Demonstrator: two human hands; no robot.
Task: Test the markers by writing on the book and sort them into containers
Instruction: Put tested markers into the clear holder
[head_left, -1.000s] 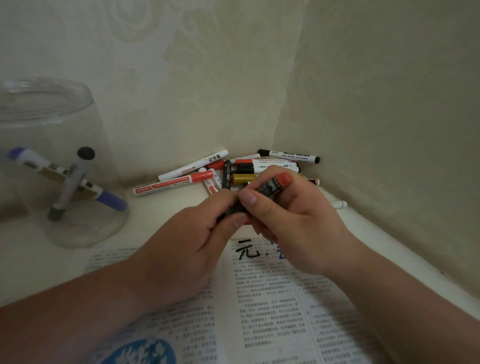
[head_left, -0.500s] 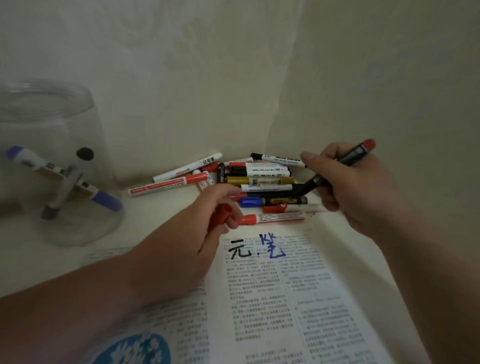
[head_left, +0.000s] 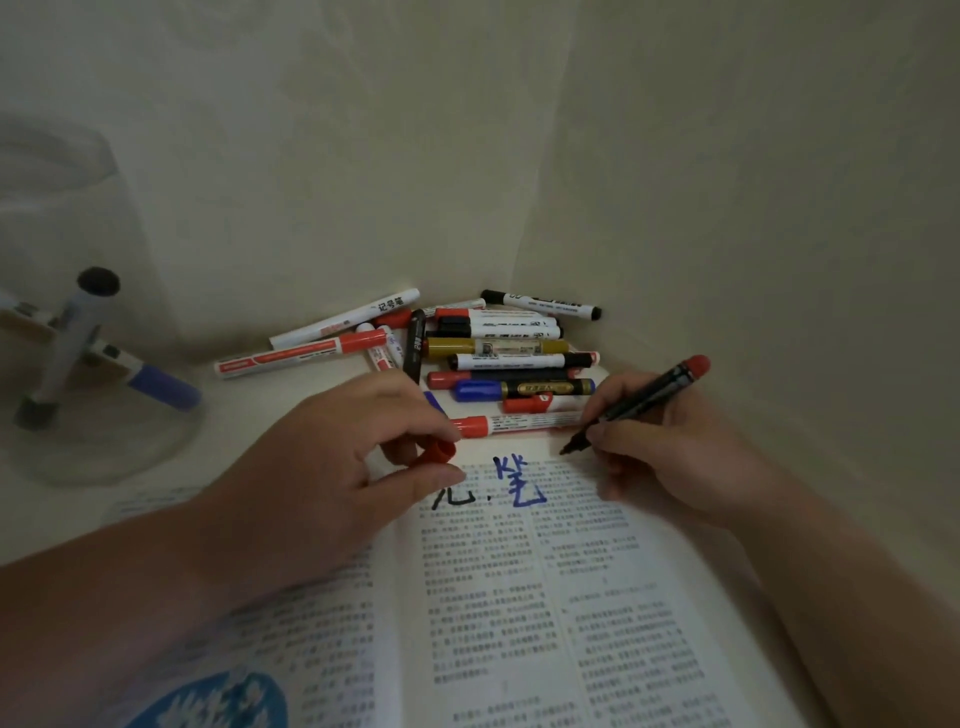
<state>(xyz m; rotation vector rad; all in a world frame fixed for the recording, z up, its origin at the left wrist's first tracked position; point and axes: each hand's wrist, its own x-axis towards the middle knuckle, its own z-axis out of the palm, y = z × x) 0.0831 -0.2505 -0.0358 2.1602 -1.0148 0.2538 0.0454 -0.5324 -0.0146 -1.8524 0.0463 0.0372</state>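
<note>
The right hand (head_left: 670, 457) pinches a black marker (head_left: 644, 400) between thumb and curled fingers. The marker's red end is tilted up and to the right, and its bare tip points down at the top margin of the open book (head_left: 519, 597). Whether the tip touches the paper cannot be told. The left hand (head_left: 322, 467) rests on the left page and holds a red cap (head_left: 441, 451) between thumb and fingertips.

Between the two hands, a blue handwritten character (head_left: 519, 483) stands above the printed columns. A black character (head_left: 457, 499) beside it is partly covered by the left thumb.

Just beyond the book's top edge, a heap of markers (head_left: 498, 348) lies on the white table (head_left: 249, 415), pushed into the corner where two walls meet. Red, black, blue and gold ones are mixed together.

Well to the left stands a clear glass jar (head_left: 67, 208) with two markers inside. One is a grey marker (head_left: 67, 343) leaning upright, and the other is a blue-capped marker (head_left: 156, 384) lying across it.
</note>
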